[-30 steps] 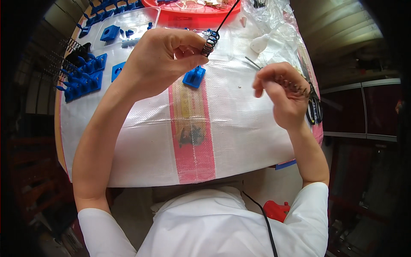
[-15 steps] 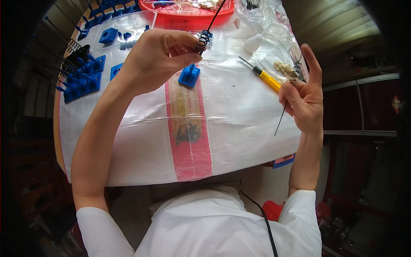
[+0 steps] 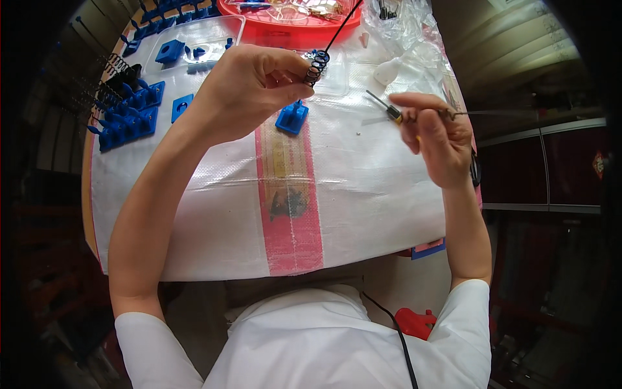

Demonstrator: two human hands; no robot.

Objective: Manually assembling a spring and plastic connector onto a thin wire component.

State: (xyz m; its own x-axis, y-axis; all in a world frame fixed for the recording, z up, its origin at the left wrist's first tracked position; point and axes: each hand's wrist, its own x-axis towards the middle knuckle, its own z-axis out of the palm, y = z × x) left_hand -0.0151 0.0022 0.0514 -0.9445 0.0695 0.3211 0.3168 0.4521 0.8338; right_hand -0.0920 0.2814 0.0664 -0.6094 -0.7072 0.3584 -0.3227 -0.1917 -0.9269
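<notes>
1. Nearest to us, low in the frame, are our white shirt and both bare forearms rising from the lower edge over the worktop (image 3: 363,214), which is covered by a white woven sheet with a pink stripe down the middle.
2. Our right hand (image 3: 433,133), right of centre, is clenched around a thin metal rod (image 3: 483,113) whose long axis runs nearly level, its free end pointing to the right edge of the frame. Just beside its fingertips, on the worktop, lies a small screwdriver (image 3: 383,106).
3. Our left hand (image 3: 249,87), upper centre, pinches a small black coiled spring (image 3: 316,67) between thumb and fingers; a black wire runs up from it toward the top edge.
4. The spring lies to the upper left of the right hand, well apart from the rod; the left hand is the one on it.
5. Just beyond, under the left hand, sits a blue plastic block (image 3: 292,117).
6. Farther off, at upper left, are more blue parts (image 3: 126,120) and a clear tray (image 3: 155,65); a red tray (image 3: 291,16) is at the top.
</notes>
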